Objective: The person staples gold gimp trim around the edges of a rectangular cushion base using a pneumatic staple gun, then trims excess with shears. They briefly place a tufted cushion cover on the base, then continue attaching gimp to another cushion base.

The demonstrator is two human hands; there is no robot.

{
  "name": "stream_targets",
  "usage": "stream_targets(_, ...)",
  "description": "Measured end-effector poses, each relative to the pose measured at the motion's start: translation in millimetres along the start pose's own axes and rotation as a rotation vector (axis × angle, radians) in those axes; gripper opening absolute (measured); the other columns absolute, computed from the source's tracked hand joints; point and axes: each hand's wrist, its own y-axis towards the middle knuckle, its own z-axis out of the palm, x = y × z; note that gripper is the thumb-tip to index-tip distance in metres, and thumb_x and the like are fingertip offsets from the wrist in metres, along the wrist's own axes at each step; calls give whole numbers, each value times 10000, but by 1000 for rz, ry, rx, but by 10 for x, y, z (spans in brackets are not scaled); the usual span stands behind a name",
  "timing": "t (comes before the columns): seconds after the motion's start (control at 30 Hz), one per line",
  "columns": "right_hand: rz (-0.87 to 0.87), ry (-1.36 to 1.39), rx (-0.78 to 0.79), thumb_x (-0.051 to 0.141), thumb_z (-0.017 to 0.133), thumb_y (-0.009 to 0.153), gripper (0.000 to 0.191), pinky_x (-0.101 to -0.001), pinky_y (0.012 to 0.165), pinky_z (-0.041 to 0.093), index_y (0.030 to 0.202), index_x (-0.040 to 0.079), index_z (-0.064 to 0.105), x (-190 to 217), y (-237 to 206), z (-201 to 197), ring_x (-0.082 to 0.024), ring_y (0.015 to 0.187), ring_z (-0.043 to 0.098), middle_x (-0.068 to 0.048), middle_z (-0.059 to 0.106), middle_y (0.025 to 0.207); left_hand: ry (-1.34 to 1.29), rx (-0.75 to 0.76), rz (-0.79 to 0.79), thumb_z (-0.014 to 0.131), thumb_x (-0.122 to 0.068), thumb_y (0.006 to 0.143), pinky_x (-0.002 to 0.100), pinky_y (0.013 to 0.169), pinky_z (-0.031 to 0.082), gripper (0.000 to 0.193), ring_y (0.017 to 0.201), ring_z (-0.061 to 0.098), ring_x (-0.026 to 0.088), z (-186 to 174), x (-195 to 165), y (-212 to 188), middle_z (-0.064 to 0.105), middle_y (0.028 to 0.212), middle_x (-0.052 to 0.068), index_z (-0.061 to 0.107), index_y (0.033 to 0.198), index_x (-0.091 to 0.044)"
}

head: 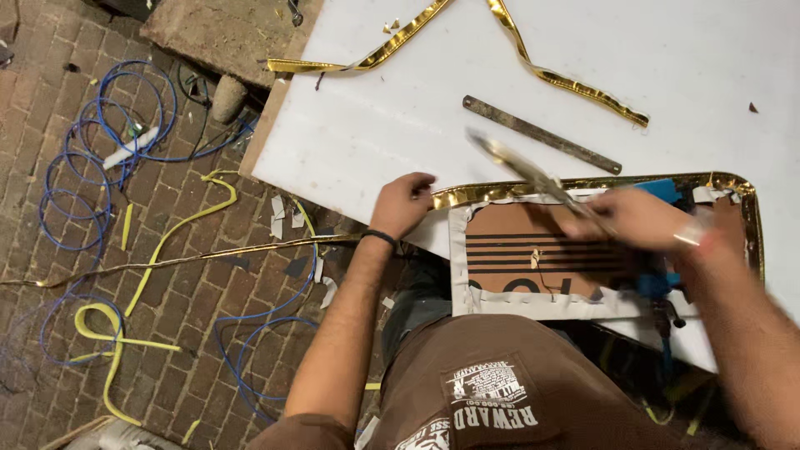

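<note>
My left hand (404, 202) rests with curled fingers on the near left corner of a gold-trimmed frame (500, 192), pressing its shiny edge against the white board (400, 108). My right hand (637, 218) is blurred by motion and grips a pair of scissors (521, 167) whose blades point up and left over the frame. Inside the gold trim lies a brown cardboard panel (517, 225) with black stripes and a white taped border. A black band sits on my left wrist.
A flat metal ruler (542, 134) and two loose gold strips (575, 83) lie on the board beyond the frame. Blue cables (108, 142), yellow strips (158, 267) and paper scraps are scattered on the brick floor (50, 250) to the left. A blue tool (658, 279) lies under my right forearm.
</note>
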Motion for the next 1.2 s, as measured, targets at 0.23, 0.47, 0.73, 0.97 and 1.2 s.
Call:
stream_targets(0.23,-270,5,-510,482,800,871,429,-432,814,544,1032,85,771,1181,1216,-64,-327,823,691,-158,724,880,251,132,-124,773,-295,847,367,764,575,187,800,741,244,204,-377,267,787,871,84,831,960,-158)
stream_targets(0.47,-667,35,-851,248,811,916,295,-444,950,504,1112,43,729,461,966,4,-351,1096,604,-162,634,1132,81,161,-314,821,-328,813,319,671,587,239,669,722,164,166,-369,294,783,780,58,834,927,-118)
stream_targets(0.73,204,14,-659,420,982,637,1009,-517,906,516,1380,-34,470,-808,-233,625,-392,1104,563,-252,488,1260,8,204,-386,814,-307,823,291,641,592,239,649,715,138,158,-436,292,781,782,53,825,944,-102)
stream_targets(0.97,102,91,-706,286,922,721,1022,-495,910,527,1479,-94,351,-860,-34,489,-421,1115,603,-314,567,1284,-202,119,-340,805,-248,824,275,667,592,200,683,725,107,360,-98,258,802,811,56,832,935,-84)
stream_targets(1.2,149,74,-256,425,792,848,633,-435,746,578,1289,11,605,348,-361,-19,-309,861,738,-179,737,997,-213,57,-301,777,-249,842,282,673,602,186,701,736,112,497,-13,229,807,819,52,838,936,-100)
